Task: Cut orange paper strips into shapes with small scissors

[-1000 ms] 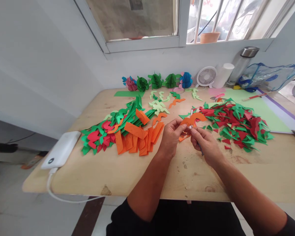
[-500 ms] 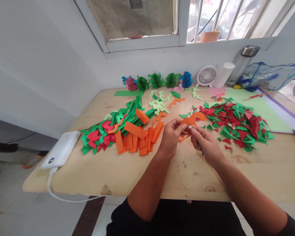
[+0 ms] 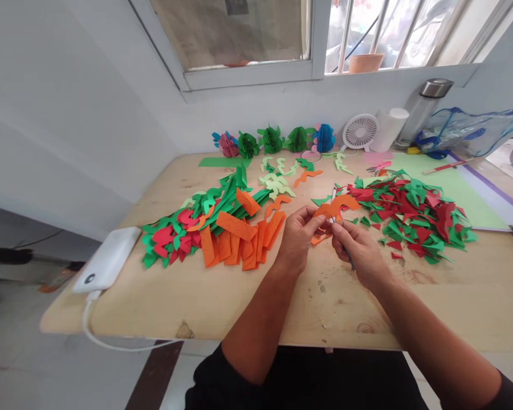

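Observation:
My left hand (image 3: 298, 238) pinches a curved orange paper piece (image 3: 344, 202) between thumb and fingers, above the table. Closed round a dark-handled tool, my right hand (image 3: 359, 250) is close beside it. The tool looks like small scissors (image 3: 350, 259); its tip meets the lower edge of the orange paper, and most of it is hidden by the fingers. Left of my hands, folded orange paper strips (image 3: 235, 228) with drawn outlines lie in a row. Below the held piece, more orange paper is partly covered by my fingers.
Red and green paper scraps (image 3: 423, 216) are heaped at right. Cut green and red shapes (image 3: 171, 242) lie at left, near a white power bank (image 3: 106, 259) with a cable. Along the wall stand paper figures (image 3: 271, 139), a small fan (image 3: 359, 132) and a bottle (image 3: 425, 111).

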Demonstrator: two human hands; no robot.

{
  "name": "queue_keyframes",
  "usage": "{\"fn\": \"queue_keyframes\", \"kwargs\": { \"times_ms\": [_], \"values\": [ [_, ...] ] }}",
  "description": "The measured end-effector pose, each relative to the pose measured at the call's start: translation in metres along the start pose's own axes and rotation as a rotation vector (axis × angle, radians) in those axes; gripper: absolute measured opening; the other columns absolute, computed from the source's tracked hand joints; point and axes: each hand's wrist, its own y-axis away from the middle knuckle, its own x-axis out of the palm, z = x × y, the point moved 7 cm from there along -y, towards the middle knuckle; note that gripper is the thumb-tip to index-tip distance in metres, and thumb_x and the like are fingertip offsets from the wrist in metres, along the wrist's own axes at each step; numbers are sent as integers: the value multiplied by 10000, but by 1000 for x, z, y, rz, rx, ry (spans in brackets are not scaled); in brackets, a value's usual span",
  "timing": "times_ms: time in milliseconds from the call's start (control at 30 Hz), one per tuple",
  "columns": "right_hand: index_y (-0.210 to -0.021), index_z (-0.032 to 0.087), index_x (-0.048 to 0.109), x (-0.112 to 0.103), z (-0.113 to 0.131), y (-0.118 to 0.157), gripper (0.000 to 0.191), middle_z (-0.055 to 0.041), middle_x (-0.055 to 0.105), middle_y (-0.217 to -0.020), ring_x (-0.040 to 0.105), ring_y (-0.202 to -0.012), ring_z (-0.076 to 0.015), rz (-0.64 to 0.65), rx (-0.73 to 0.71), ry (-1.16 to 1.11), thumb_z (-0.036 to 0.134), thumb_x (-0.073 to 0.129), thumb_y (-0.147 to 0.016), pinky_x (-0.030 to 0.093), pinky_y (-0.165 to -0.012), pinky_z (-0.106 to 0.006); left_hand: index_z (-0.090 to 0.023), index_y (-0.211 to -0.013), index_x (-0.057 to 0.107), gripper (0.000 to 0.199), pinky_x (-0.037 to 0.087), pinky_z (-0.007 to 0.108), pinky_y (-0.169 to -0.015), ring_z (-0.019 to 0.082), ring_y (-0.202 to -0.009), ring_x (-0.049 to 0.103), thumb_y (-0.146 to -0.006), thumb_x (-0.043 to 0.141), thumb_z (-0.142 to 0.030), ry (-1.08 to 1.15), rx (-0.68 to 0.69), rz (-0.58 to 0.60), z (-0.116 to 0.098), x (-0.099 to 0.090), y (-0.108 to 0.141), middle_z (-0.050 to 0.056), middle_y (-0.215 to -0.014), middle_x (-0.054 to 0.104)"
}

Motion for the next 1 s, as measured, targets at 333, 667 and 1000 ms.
{"fn": "queue_keyframes", "kwargs": {
  "times_ms": [333,667,1000],
  "values": [
    [-632,204,462,1,0,-1,439,65,368,-489,271,-422,-69,7,-3,-4,586,635,-761,172,-383,-220,-167,-693,586,137,430,250,-632,104,-597,547,-667,656,-283,2,3,3,1,0,-1,-15,-617,594],
    [-624,205,454,1,0,0,437,64,375,-492,270,-422,-69,10,3,3,579,632,-764,170,-382,-222,-167,-680,582,151,426,247,-620,104,-604,551,-656,665,-291,18,-9,0,2,0,-1,-11,-638,602],
    [-633,204,458,0,-2,-1,431,68,370,-491,269,-421,-68,2,7,-14,575,641,-755,167,-382,-218,-167,-680,587,134,430,250,-628,102,-597,549,-658,654,-281,5,-5,-7,2,-1,-1,-9,-635,607]
  ]
}}
